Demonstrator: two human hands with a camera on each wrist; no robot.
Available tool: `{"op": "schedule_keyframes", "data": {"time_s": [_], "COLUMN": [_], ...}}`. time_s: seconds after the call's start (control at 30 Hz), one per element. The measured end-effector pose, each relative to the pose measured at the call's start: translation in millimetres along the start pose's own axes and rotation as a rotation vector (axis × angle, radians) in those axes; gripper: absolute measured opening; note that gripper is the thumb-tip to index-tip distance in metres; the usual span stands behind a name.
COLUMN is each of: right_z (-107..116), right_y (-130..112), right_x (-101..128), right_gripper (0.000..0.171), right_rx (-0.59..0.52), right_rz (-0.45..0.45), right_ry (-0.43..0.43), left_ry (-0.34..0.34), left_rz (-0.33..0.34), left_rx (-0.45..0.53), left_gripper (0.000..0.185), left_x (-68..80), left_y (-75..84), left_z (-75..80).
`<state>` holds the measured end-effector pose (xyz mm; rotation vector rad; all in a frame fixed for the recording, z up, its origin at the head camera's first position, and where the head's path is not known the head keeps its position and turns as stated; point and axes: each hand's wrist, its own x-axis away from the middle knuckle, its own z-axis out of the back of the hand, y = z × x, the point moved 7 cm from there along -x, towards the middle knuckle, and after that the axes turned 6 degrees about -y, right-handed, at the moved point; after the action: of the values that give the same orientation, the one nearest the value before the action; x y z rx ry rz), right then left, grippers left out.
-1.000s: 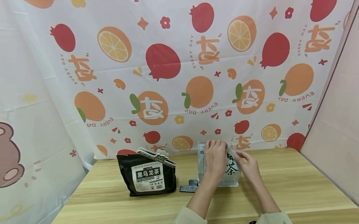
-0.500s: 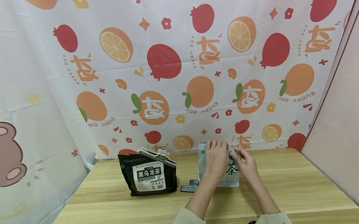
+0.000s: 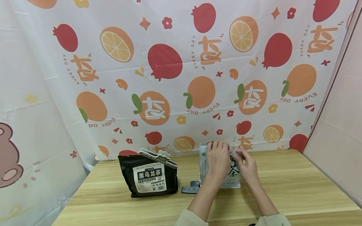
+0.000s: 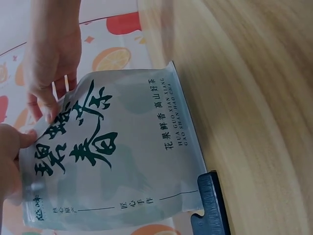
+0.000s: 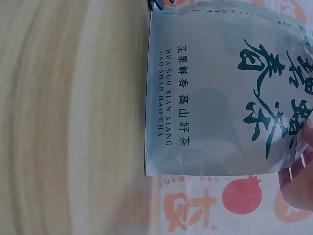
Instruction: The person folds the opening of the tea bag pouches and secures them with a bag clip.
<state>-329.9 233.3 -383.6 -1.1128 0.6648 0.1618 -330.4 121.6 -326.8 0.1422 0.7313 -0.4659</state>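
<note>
A big cloth backdrop [image 3: 179, 69] with oranges and red fruits hangs behind everything. In front of it is the wooden worktop [image 3: 291, 189], which carries all the things.

On the left part of the worktop stands a black tea bag [image 3: 148, 176] with a white label. A striped clip [image 3: 158, 158] sits along its top edge. This bag is well apart from both hands.

Near the middle stands the pale green tea pouch [image 3: 234, 176]. It stands upright on its bottom edge, so its long side goes up and down, and its top edge points up to the backdrop. The dark green writing on it [image 4: 78, 132] shows well in the left wrist view.

Both hands are at the top of the pouch, right in front of the person. The left hand [image 3: 218, 160] lies over the front of the pouch, with its fingers curled over the top edge near the left and middle part. The right hand [image 3: 245, 165] is just beside it and pinches the top right corner of the pouch between thumb and fingers; this pinch also shows in the left wrist view [image 4: 51, 73]. The two hands are almost touching each other. Both are at the pouch, so neither one is nearer than the other.

A small dark clip [image 3: 190, 188] lies flat on the worktop, just beside the bottom left corner of the pouch. It is nearer to the left hand than to the right one, but no hand touches it.
</note>
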Motion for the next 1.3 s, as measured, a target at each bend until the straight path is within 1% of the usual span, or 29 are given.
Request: {"op": "schedule_keyframes", "data": {"time_s": [0.2, 0.3, 0.37, 0.47, 0.6, 0.7, 0.8, 1.03, 1.17, 1.3], "right_z": [1, 3, 4, 4, 5, 6, 6, 8, 10, 12], "right_y": [1, 0, 0, 1, 8, 13, 13, 12, 15, 19], "right_x": [1, 0, -1, -3, -4, -4, -3, -3, -2, -1], "right_gripper": [0.009, 0.009, 0.01, 0.011, 0.017, 0.019, 0.018, 0.014, 0.018, 0.021], "right_rx": [-0.017, -0.02, -0.024, -0.01, 0.02, 0.018, 0.012, 0.016, 0.015, -0.003], "right_rz": [-0.018, -0.004, 0.007, 0.02, -0.013, -0.052, -0.07, -0.075, -0.133, -0.205], "right_ry": [0.016, 0.009, -0.019, -0.093, -0.181, -0.2, -0.183, -0.098, -0.053, -0.036], "left_ry": [0.023, 0.036, 0.033, 0.011, -0.015, -0.025, -0.035, -0.065, -0.066, -0.056], "left_rz": [0.01, 0.012, 0.014, 0.018, 0.021, 0.024, 0.027, 0.026, 0.021, 0.017], "left_rx": [0.014, 0.017, 0.016, 0.015, -0.001, -0.02, -0.032, -0.035, -0.025, -0.02], "left_gripper": [0.018, 0.018, 0.019, 0.018, 0.019, 0.019, 0.02, 0.021, 0.02, 0.019], "left_x": [1.9, 2.4, 2.3, 1.8, 1.7, 2.5, 3.0, 2.1, 2.0, 2.4], "left_y": [0.6, 0.8, 0.6, -0.1, -0.8, -0.8, -0.6, 0.0, 0.8, 1.6], "left_z": [0.8, 1.7, 2.3, 2.7, 1.6, 0.1, -1.0, -0.7, -0.1, 0.4]}}
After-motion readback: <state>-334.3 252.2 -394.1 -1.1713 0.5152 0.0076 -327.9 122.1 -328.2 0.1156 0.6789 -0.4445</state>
